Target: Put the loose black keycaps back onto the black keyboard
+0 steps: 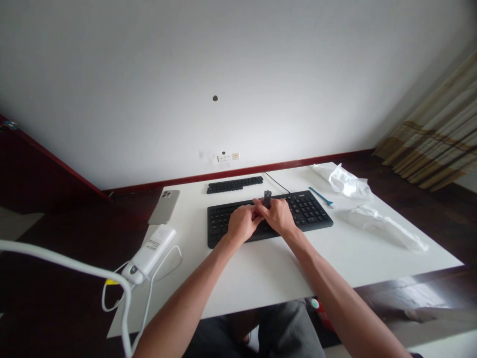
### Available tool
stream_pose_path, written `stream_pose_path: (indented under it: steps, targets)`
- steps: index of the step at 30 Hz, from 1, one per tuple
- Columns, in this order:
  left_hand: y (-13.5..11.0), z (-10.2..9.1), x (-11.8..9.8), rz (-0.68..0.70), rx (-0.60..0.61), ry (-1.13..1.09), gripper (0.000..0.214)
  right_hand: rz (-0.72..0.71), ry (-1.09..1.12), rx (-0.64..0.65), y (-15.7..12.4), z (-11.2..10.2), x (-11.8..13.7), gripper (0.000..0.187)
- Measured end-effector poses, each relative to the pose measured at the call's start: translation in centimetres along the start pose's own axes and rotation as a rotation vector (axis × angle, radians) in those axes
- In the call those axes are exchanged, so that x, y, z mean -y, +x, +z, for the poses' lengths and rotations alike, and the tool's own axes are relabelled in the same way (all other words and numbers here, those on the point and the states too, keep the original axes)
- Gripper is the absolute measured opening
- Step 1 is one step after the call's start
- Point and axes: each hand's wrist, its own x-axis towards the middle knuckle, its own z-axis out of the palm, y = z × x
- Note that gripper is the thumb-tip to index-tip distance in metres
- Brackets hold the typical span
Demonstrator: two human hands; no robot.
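Note:
A black keyboard (pixel 313 209) lies across the middle of the white table, partly hidden under both of my hands. My right hand (pixel 278 217) is closed around a small dark grey tool (pixel 267 198), which sticks up above the fingers; its lower end is out of sight. My left hand (pixel 241 222) is curled over the keys and meets the right one. Whatever its fingers pinch is hidden. Behind the keyboard, loose black keycaps (pixel 234 185) lie in rows. A slim blue brush-like tool (pixel 321 197) rests to the right of the keyboard.
A phone (pixel 164 207) lies face down at the left. Nearer stands a white device (pixel 151 253) with a label and looping white cable (pixel 128 298). Crumpled clear plastic wrappers (pixel 348 181) lie at the right. The keyboard's thin cord runs towards the table's back edge.

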Motion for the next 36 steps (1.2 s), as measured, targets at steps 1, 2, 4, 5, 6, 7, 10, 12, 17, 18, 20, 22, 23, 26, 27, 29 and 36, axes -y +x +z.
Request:
stream_pose_path:
  steps: [1, 2, 4, 5, 6, 7, 10, 12, 17, 18, 20, 22, 23, 26, 27, 29, 36]
  targets:
    - [0.0, 0.0, 0.0, 0.005, -0.004, 0.003, 0.011, -0.003, 0.006, 0.002, 0.0, 0.0, 0.0, 0.057]
    - [0.0, 0.0, -0.1, 0.007, -0.006, 0.002, 0.01, -0.007, 0.015, 0.006, 0.0, -0.1, 0.0, 0.056]
    - [0.0, -0.1, -0.1, 0.001, -0.002, -0.008, 0.01, -0.023, 0.056, 0.024, 0.0, -0.4, 0.0, 0.055]
    - [0.0, -0.1, -0.1, -0.006, -0.001, -0.015, 0.01, -0.036, 0.089, 0.042, 0.1, -0.6, -0.1, 0.053]
    - [0.0, -0.1, -0.1, -0.011, 0.001, -0.021, 0.011, -0.049, 0.125, 0.069, 0.1, -0.9, -0.2, 0.052]
    - [0.0, -0.1, -0.1, -0.017, 0.003, -0.025, 0.011, -0.058, 0.163, 0.1, 0.3, -1.3, -0.4, 0.051]
    - [0.0, 0.0, -0.1, -0.035, 0.005, -0.033, 0.011, -0.061, 0.257, 0.194, 1.0, -2.7, -1.1, 0.047]
    - [0.0, 0.0, -0.1, -0.043, 0.004, -0.037, 0.011, -0.08, 0.333, 0.245, 1.7, -3.8, -1.5, 0.043]
    - [0.0, 0.0, -0.1, -0.053, 0.014, -0.051, 0.012, -0.204, 0.36, 0.568, 3.9, -6.2, -2.3, 0.037]
    - [0.0, 0.0, -0.1, -0.055, 0.019, -0.051, 0.012, -0.21, 0.363, 0.618, 4.2, -6.4, -2.5, 0.036]
    - [0.1, 0.0, -0.1, -0.053, 0.021, -0.049, 0.012, -0.211, 0.385, 0.709, 4.7, -6.3, -2.9, 0.035]
    - [0.1, 0.0, -0.1, -0.044, 0.018, -0.051, 0.012, -0.205, 0.406, 0.782, 4.9, -5.9, -3.4, 0.035]
    - [0.1, 0.0, -0.1, -0.04, 0.017, -0.053, 0.012, -0.204, 0.412, 0.796, 4.9, -5.5, -3.8, 0.035]
    - [0.1, 0.0, 0.0, -0.036, 0.015, -0.056, 0.013, -0.213, 0.407, 0.77, 4.7, -4.6, -4.7, 0.036]
    - [0.1, 0.0, -0.1, -0.039, 0.013, -0.055, 0.012, -0.217, 0.403, 0.752, 4.6, -4.3, -5.0, 0.037]
    - [0.1, 0.0, -0.1, -0.045, 0.006, -0.05, 0.012, -0.211, 0.398, 0.708, 4.3, -4.0, -5.5, 0.041]
    - [0.1, 0.0, -0.4, -0.039, -0.002, -0.057, 0.012, -0.203, 0.398, 0.618, 3.7, -3.6, -6.4, 0.039]
